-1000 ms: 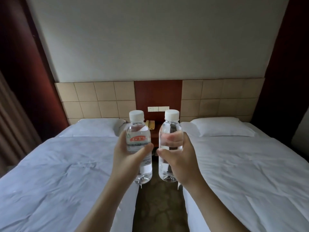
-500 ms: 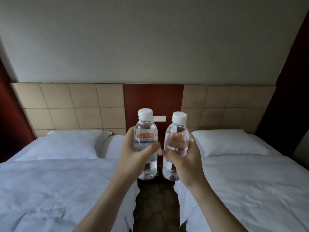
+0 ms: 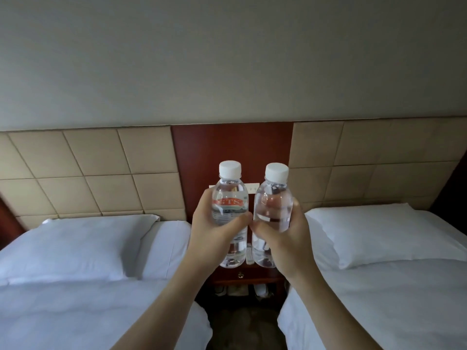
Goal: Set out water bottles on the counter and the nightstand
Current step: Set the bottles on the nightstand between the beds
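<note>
My left hand (image 3: 214, 238) grips a clear water bottle (image 3: 230, 198) with a white cap and a red label, held upright. My right hand (image 3: 285, 245) grips a second clear water bottle (image 3: 274, 198) with a white cap, also upright, its label turned away. The two bottles stand side by side, almost touching, in front of me. Behind and below them is the dark red wooden nightstand (image 3: 252, 275) between the two beds; its top is mostly hidden by the bottles and my hands.
A white bed (image 3: 75, 299) lies to the left and another white bed (image 3: 391, 299) to the right, each with a pillow. A narrow carpeted aisle (image 3: 242, 327) runs between them. Small items sit on the nightstand's lower shelf (image 3: 242, 290). A switch plate (image 3: 253, 188) is on the red wall panel.
The view has moved closer to the nightstand between the beds. Both bottles stay upright in my hands and are now nearer together.
</note>
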Available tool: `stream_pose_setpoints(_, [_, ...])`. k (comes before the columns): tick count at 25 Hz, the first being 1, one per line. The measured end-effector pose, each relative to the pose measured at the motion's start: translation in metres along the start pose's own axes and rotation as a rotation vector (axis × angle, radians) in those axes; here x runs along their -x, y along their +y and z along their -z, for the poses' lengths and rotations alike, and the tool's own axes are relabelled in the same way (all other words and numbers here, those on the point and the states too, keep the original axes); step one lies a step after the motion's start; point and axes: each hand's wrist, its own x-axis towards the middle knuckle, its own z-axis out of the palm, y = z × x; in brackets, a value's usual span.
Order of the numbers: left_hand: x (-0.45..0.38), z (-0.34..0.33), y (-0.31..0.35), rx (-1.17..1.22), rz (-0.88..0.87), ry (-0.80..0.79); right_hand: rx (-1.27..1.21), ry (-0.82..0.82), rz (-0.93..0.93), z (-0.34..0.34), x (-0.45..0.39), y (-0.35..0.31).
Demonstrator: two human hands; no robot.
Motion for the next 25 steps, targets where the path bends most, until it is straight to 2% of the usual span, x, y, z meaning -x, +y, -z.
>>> stream_pose_setpoints(10, [-0.24,-0.001,-0.127,0.061,0.043,0.118,0.083,-0.049,-0.082,-0.031,-0.253,0.108])
stream_pose_setpoints(14, [-0.328,0.002,-0.191,0.099,0.08,0.065,0.139,0.016,-0.08,-0.042,-0.331,0.163])
stream_pose_setpoints(21, [-0.414,-0.019,-0.275,0.078,0.114,0.014,0.14,0.008,-0.101,-0.031,-0.43,0.238])
stream_pose_setpoints(25, [-0.42,-0.033,-0.412,0.053,0.059,0.083,0.112,-0.066,-0.029,-0.012,-0.454,0.364])
